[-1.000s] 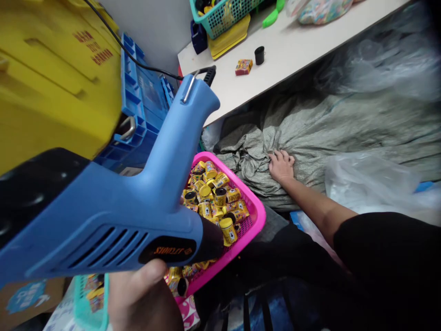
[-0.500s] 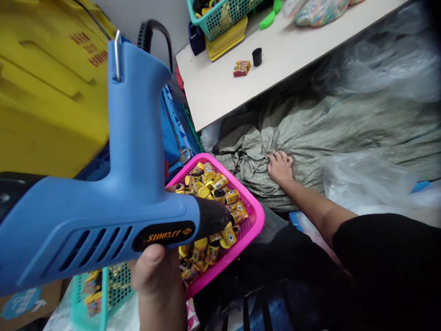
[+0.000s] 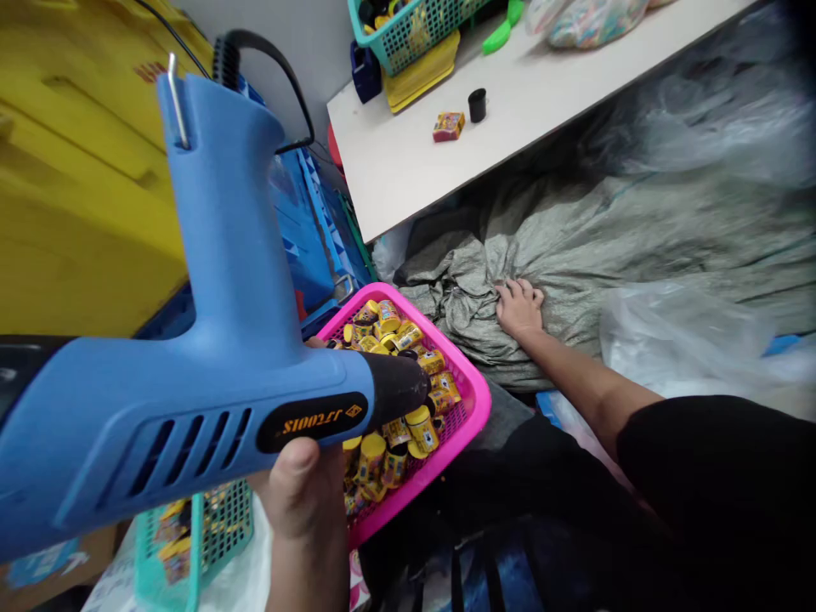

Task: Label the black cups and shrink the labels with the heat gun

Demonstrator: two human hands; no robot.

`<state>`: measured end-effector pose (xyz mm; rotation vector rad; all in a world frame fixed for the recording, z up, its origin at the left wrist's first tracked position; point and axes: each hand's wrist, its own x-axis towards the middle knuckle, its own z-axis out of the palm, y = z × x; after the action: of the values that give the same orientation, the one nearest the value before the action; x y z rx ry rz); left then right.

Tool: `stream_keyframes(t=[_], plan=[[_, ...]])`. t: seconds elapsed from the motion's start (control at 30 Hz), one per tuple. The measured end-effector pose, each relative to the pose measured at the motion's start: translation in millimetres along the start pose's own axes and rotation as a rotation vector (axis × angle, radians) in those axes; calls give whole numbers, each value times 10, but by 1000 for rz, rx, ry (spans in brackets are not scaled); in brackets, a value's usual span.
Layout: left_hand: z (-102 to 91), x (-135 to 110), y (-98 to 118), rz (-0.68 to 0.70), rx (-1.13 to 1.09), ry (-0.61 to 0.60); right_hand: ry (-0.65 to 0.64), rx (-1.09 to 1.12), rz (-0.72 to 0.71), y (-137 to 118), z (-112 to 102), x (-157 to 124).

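My left hand (image 3: 304, 501) is wrapped round the barrel of a blue heat gun (image 3: 217, 408), its thumb on the near side and most of its fingers hidden behind the body. The handle points up, and the black nozzle lies over a pink basket (image 3: 459, 429). Small yellow-labelled jars (image 3: 421, 429) with yellow or black lids fill that basket; the gun covers part of them. On a grey-green woven sack (image 3: 637, 229) rests my right hand (image 3: 519, 308), fingers apart and slightly bent against the cloth.
A white table (image 3: 395, 170) carries a small printed box (image 3: 449, 127), a black cup (image 3: 477, 105) and a teal basket (image 3: 414, 34). Yellow bins (image 3: 82, 187) stand left. Below the gun sits another teal basket (image 3: 196, 552). Clear plastic bags (image 3: 676, 331) lie at right.
The heat gun has tilted, its handle top swinging left, and its nozzle has shifted slightly right and up over the pink basket. My right hand has stayed on the sack.
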<state>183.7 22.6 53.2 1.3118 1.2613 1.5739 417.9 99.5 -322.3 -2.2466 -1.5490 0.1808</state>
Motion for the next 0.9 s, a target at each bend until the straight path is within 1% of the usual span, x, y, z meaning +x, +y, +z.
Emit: stream_keyframes(t=[0.13, 0.2, 0.3, 0.37, 0.5, 0.57, 0.67, 0.83, 0.9], plan=[[-4, 12, -35, -10, -2, 16, -6, 13, 0, -12, -16, -1], [9, 12, -41, -24, -21, 1, -7, 12, 2, -18, -26, -4], [29, 10, -65, -5, -12, -16, -15, 5, 10, -26, -39, -9], [37, 12, -96, 52, 21, -16, -18, 9, 12, -28, -43, -8], [32, 26, -154, 216, 86, 22, -10, 23, 12, -24, -41, -2], [18, 38, -165, 246, 91, 35, -6, 38, 18, -21, -40, 0], [-7, 61, -139, 232, 90, 32, 3, 58, 18, -18, -40, 0], [-13, 100, 4, 109, 67, -20, 22, 74, 3, -14, -38, -3], [-5, 115, 60, 86, 69, -34, 24, 77, 6, -13, -36, -4]])
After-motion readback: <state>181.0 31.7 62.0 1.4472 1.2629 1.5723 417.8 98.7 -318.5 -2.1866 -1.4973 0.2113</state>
